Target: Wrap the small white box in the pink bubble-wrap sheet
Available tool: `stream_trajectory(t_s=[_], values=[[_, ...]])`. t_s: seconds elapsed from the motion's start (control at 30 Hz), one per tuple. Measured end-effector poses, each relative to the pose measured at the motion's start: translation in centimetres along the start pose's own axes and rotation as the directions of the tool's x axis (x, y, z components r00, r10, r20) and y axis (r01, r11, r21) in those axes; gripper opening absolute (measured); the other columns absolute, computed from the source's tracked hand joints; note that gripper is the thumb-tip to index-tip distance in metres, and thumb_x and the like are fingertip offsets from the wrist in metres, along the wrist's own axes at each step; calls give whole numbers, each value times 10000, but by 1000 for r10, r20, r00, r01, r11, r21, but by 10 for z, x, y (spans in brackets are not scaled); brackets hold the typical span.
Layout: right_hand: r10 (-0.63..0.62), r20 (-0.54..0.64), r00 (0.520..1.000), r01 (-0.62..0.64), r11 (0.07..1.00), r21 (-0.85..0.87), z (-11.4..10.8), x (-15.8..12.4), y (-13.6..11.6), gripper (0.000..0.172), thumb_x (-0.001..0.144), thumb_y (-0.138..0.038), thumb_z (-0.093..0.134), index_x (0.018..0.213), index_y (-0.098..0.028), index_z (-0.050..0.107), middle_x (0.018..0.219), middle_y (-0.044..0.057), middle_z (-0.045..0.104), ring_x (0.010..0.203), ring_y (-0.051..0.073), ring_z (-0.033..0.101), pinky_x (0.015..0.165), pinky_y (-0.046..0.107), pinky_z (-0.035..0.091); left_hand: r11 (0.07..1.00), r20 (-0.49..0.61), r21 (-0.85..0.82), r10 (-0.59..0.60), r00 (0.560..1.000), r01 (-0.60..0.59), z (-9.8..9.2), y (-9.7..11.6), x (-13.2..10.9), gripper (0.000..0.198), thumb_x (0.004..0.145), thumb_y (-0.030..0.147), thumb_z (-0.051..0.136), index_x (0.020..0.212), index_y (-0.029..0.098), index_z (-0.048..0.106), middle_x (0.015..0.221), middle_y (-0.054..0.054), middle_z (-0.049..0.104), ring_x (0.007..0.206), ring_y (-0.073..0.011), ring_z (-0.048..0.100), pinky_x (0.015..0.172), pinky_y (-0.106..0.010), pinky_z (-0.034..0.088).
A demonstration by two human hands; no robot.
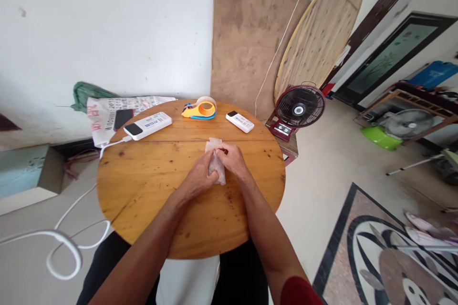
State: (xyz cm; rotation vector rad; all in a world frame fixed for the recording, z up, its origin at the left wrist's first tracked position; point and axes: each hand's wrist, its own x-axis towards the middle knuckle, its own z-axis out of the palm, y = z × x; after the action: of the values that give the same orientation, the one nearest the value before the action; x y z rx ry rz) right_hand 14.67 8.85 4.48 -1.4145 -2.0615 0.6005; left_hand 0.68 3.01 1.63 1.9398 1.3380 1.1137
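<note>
a whitish translucent packet (218,168) is lying between both hands, its far end poking out beyond the grip. the left hand (200,171) is holding its left side; the right hand (232,158) is pinching narrowly at its right edge.

The round orange-brown wooden table (143,171) has a smooth, varnished face with a soft sheen, marked by dark knots and a seam. The crumpled whitish translucent sheet (215,165) is thin and wrinkled; whether plastic or paper, one cannot tell. Smooth plastic forms the yellow-orange ring-shaped tape dispenser (191,111), as well as the long white rectangular device (152,124) and the small white rectangular device (241,122). The pale oval planked-wood board (322,33) looks matt, and the tall brown wood-like panel (246,33) dull and stained.
</note>
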Motion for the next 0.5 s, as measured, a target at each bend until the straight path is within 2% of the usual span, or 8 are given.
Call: stream_trajectory(t_s=[0.13, 0.23, 0.33, 0.5], values=[[35, 69, 997, -28, 995, -98, -1, 0, -1, 240, 840, -361, 540, 950, -258, 727, 815, -20, 708, 723, 139, 599, 647, 231, 406, 993, -92, 116, 40, 995, -29, 2, -2, -3, 706, 692, 182, 533, 1385, 144, 405, 1352, -154, 519, 1245, -299, 489, 1064, -457, 388], [51, 75, 996, -37, 983, -177, -1, 0, -2, 236, 837, -348, 546, 953, -261, 733, 864, -6, 718, 763, 148, 607, 665, 242, 411, 974, -119, 208, 117, 986, -91, 2, -1, -5, 636, 680, 165, 546, 1314, 173, 498, 1380, -137, 503, 1282, -312, 447, 1083, -480, 352], [42, 87, 995, -24, 979, -200, 2, 0, 0, 234, 833, -316, 556, 976, -271, 736, 942, 0, 726, 846, 152, 618, 717, 240, 427, 955, -106, 265, 168, 980, -135, 2, 3, -6, 502, 687, 139, 533, 1180, 213, 600, 1273, -90, 595, 1195, -292, 499, 1025, -463, 387], [47, 89, 995, -29, 980, -195, 5, 1, 6, 240, 862, -293, 524, 956, -283, 745, 1024, -4, 733, 927, 153, 631, 780, 241, 443, 950, -109, 286, 161, 981, -124, 3, 2, -7, 374, 711, 148, 517, 1055, 203, 653, 1087, -73, 679, 1027, -270, 553, 933, -436, 440]])
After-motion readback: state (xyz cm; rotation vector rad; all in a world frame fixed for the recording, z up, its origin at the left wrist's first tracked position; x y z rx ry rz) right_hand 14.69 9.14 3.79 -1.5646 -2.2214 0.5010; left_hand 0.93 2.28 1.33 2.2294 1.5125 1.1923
